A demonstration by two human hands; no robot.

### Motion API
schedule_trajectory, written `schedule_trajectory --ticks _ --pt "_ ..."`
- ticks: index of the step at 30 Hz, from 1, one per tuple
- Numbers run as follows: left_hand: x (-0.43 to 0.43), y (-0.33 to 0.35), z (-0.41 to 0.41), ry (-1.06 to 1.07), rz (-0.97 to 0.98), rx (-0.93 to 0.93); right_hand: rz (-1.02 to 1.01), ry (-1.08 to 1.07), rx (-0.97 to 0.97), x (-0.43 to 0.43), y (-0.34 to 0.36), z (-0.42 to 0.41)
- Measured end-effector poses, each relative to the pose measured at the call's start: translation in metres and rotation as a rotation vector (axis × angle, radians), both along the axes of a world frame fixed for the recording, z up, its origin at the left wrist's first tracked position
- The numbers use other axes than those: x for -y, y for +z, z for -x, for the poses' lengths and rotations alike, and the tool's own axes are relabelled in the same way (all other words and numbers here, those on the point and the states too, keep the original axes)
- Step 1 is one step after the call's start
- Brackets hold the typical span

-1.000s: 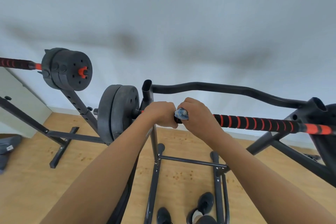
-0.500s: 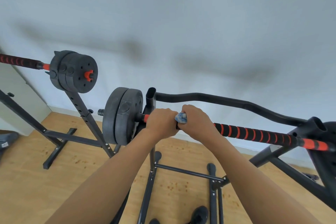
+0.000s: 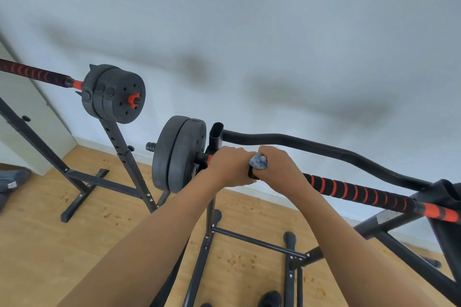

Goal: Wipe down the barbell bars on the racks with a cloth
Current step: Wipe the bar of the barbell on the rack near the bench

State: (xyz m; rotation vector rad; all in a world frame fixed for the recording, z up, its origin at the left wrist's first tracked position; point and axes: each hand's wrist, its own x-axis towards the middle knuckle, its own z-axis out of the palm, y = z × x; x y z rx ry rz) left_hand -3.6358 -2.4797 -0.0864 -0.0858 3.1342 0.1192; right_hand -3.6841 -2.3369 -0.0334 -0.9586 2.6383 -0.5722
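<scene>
hands (image 3: 257,166) on barbell bar (image 3: 361,193), plates (image 3: 178,153) left

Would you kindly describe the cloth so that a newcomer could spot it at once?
Find the nearer barbell, lying across the rack, black plates at its left end. The left hand and right hand hold its bar beside those plates; the cloth pokes out of the right one. It is the only blue-and-white thing among black and red gear.

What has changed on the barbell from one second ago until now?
Nothing clearly moved; only the view shifted. The left hand still grips the black-and-red striped barbell bar beside the black weight plates, and the right hand still holds the blue-white cloth on it.
</scene>
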Motion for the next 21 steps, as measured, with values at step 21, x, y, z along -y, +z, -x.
schedule_trajectory --ticks 21 --pt "0.011 0.022 0.024 0.006 -0.452 0.497 0.232 -0.010 -0.058 -0.058 -0.005 0.008"
